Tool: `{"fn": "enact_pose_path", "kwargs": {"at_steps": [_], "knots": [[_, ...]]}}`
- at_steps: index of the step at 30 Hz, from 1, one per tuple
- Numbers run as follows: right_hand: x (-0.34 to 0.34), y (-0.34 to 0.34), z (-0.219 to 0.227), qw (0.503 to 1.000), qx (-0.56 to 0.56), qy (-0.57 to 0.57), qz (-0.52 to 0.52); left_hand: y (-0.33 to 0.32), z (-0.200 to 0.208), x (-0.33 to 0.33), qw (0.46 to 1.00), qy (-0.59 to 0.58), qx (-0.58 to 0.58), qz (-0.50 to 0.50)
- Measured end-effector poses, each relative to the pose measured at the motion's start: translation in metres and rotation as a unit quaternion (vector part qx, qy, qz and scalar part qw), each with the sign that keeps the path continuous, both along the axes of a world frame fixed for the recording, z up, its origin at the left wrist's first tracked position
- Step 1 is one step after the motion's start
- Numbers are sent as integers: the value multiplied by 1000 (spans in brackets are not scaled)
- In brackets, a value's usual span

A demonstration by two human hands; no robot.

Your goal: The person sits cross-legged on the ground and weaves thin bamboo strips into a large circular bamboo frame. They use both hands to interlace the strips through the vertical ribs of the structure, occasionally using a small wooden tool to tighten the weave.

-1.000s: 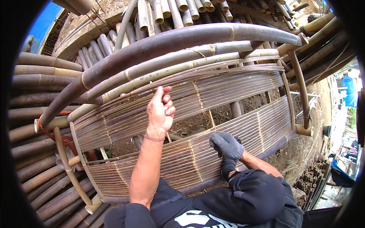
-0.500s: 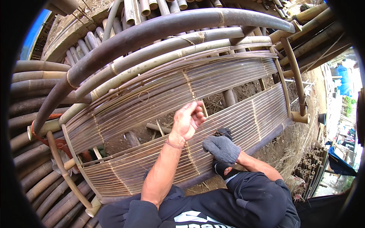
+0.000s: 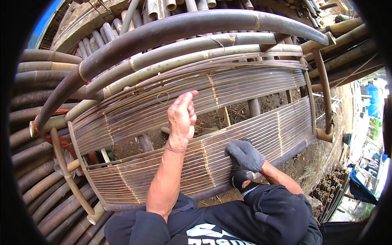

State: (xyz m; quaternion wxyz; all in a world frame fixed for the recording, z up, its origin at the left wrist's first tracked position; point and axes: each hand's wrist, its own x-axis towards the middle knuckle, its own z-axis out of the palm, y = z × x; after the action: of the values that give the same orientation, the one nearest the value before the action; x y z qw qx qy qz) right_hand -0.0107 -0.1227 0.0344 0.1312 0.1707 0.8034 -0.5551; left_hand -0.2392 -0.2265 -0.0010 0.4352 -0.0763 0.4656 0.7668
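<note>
Slats [image 3: 265,126] are spanning the bamboo frame [image 3: 163,29] in front of the person [image 3: 277,206]. The left hand [image 3: 181,118] is hovering over them, half-curled, any hold unclear. The gloved right hand [image 3: 246,155] is bunching over the near slats, its hold hidden. Steadying these and clearing the thin loop [image 3: 158,98] is probably favouring even spacing.

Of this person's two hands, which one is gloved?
The right hand, seen against the nearer slatted panel: a fuzzy grey glove covers it, whereas the left hand is bare, with a thin bracelet at its wrist.
</note>
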Motion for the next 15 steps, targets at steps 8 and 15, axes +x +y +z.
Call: {"fn": "enact_pose_path", "kwargs": {"at_steps": [8,15], "knots": [[-36,19,30,969,215,71,-103,12,19,68,993,-2,-44,-107],[-37,18,31,980,-9,-83,-179,14,23,81,988,85,5,-127]]}}
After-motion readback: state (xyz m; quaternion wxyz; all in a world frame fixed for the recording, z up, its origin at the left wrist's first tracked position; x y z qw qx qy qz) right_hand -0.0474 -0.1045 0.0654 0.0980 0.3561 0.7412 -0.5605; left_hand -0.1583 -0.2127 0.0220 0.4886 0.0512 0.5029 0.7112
